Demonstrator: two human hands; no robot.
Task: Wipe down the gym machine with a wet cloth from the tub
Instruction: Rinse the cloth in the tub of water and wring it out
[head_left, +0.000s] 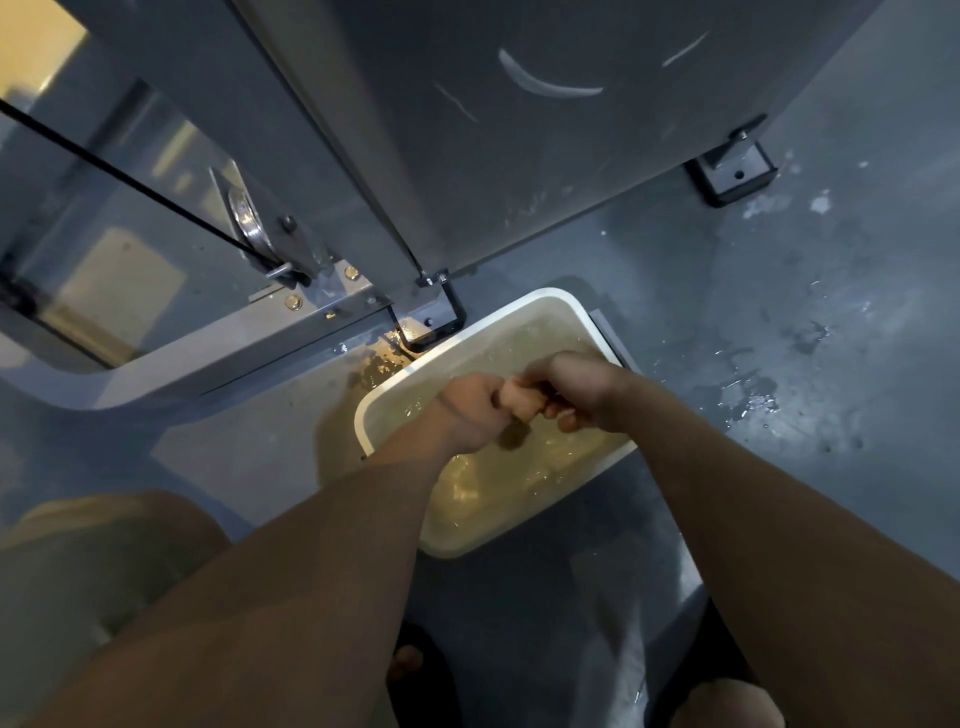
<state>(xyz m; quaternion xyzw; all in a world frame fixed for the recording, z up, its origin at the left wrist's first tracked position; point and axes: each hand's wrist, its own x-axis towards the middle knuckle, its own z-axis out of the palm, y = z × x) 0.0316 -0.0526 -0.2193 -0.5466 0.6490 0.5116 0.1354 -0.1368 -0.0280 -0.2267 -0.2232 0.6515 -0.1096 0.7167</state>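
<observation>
Head view, straight down: which step is this?

Wringing, I'd say. Both fists hang over the tub (563, 300), close together, with the cloth (515, 402) twisted between them.

How do the fingers lie?

The left hand (470, 413) is curled tight round one end of the cloth and the right hand (574, 389) round the other. Neither is open at all. The cloth sits just above the water.

And the machine?

The machine (519, 156) stands just beyond the tub, with one black foot bracket (434, 314) almost touching the rim. By my reading, no wiping has begun.

What does the next move call for?

Probably a lift up to the panel, with the cloth opened out flat. If it's too wet it will drip, and the floor (779, 338) shows splashes.

Materials?

The tub is smooth white plastic, rectangular with rounded corners, holding cloudy yellowish water. The cloth is tan and soft, roped into a short thick roll. The machine is grey painted metal with flat, pale-scuffed panels, a shiny pulley (247, 218) and a thin black cable (130, 176). The floor is grey, glossy where wet.
</observation>
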